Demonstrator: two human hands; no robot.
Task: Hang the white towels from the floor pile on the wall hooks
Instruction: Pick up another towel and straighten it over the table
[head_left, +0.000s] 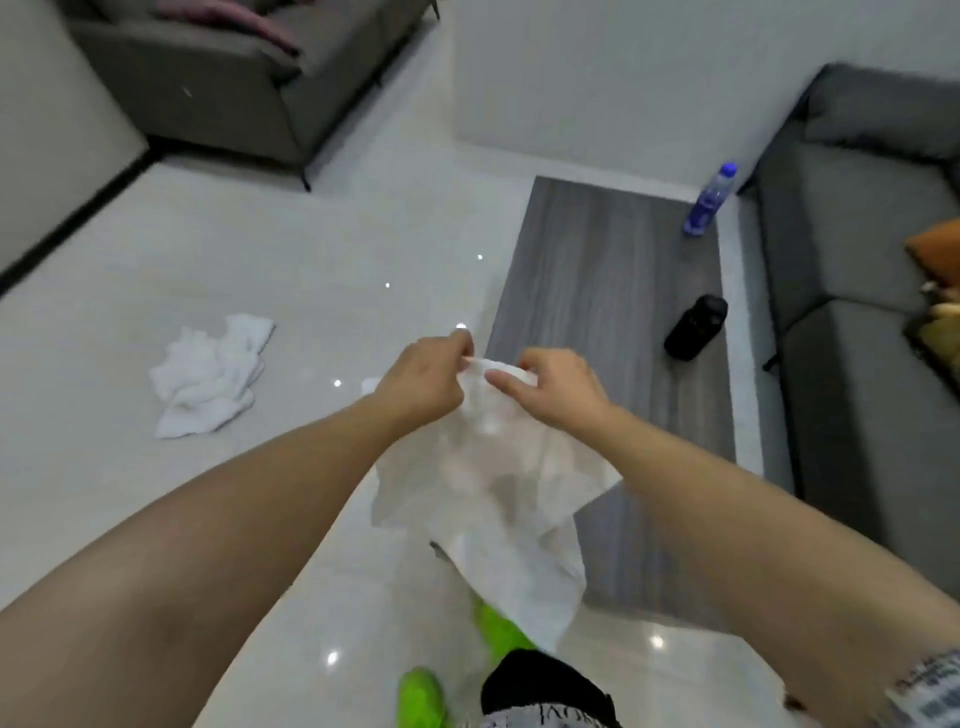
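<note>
A white towel (498, 499) hangs in front of me, held up by its top edge. My left hand (426, 379) pinches that edge on the left. My right hand (556, 389) pinches it just to the right, the two hands almost touching. The cloth drapes down over my legs and green shoes. A crumpled pile of white towels (208, 374) lies on the glossy floor to the left, apart from both hands. No wall hooks are in view.
A low grey wooden table (613, 322) stands right of my hands, with a blue-capped water bottle (709, 200) and a black bottle (695, 327) on it. A grey sofa (857, 312) lies at the right and a dark armchair (218, 88) at the far left.
</note>
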